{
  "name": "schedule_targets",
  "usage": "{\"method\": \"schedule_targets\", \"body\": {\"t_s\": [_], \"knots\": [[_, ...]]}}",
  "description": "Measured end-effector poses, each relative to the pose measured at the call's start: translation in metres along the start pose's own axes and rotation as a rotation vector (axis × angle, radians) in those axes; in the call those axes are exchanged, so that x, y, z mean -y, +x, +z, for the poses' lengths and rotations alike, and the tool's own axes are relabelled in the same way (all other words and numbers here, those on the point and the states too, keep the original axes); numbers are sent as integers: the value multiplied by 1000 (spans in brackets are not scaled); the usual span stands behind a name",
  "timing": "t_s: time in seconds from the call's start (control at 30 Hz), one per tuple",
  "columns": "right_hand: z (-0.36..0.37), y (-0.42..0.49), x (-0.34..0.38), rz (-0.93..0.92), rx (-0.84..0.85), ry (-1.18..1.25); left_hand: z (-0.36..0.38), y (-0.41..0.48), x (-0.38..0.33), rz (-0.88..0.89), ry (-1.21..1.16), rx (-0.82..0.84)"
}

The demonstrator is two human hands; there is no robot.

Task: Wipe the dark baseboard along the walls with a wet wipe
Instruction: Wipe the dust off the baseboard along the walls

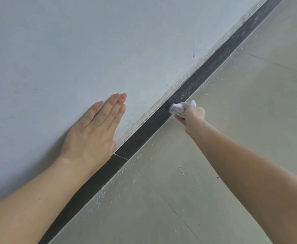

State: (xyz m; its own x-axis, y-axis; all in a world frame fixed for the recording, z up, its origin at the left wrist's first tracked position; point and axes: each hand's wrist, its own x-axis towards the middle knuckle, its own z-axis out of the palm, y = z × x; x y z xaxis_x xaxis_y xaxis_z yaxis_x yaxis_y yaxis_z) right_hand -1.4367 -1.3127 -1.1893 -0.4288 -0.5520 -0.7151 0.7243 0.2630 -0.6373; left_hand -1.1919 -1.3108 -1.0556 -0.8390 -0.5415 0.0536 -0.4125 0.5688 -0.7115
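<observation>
A dark baseboard (144, 132) runs diagonally from the lower left to the upper right, between a pale wall and a tiled floor. My right hand (191, 115) grips a bunched white wet wipe (177, 107) and holds it against the baseboard near the middle of the view. Beyond the wipe the baseboard looks dusty and streaked; the stretch nearer to me looks darker and cleaner. My left hand (94, 127) lies flat on the wall with straight fingers, just above the baseboard.
The white wall (73, 50) fills the upper left, with chipped, stained paint along its bottom edge. Pale floor tiles (232, 155) with white specks and grout lines fill the lower right. A joint in the baseboard (121, 156) sits by my left wrist.
</observation>
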Motion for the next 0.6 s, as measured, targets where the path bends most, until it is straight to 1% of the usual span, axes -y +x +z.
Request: {"method": "schedule_targets", "body": {"t_s": [0.07, 0.1, 0.13, 0.17, 0.3, 0.33, 0.4, 0.5, 0.6], "knots": [[-4, 0, 2, -4, -99, 32, 1, -1, 0, 0, -17, -3], [-5, -4, -3, 14, -137, 1, 1, -1, 0, -2, -25, -5], [-4, -11, -10, 58, -130, -54, 1, -1, -1, -4, -29, -9], [0, -19, -22, 111, -72, -105, 0, 0, -1, -7, -33, -11], [12, -64, -80, 265, 273, -318, -3, 1, -3, -18, -37, 2], [14, -71, -92, 288, 333, -363, -3, 1, -3, -17, -31, 7], [20, -79, -112, 345, 404, -363, -4, 1, -3, -12, -33, 15], [28, -72, -125, 381, 362, -323, -5, 1, -3, -13, -35, 12], [31, -53, -116, 311, 242, -353, -5, 1, -3, -11, -44, 10]]}}
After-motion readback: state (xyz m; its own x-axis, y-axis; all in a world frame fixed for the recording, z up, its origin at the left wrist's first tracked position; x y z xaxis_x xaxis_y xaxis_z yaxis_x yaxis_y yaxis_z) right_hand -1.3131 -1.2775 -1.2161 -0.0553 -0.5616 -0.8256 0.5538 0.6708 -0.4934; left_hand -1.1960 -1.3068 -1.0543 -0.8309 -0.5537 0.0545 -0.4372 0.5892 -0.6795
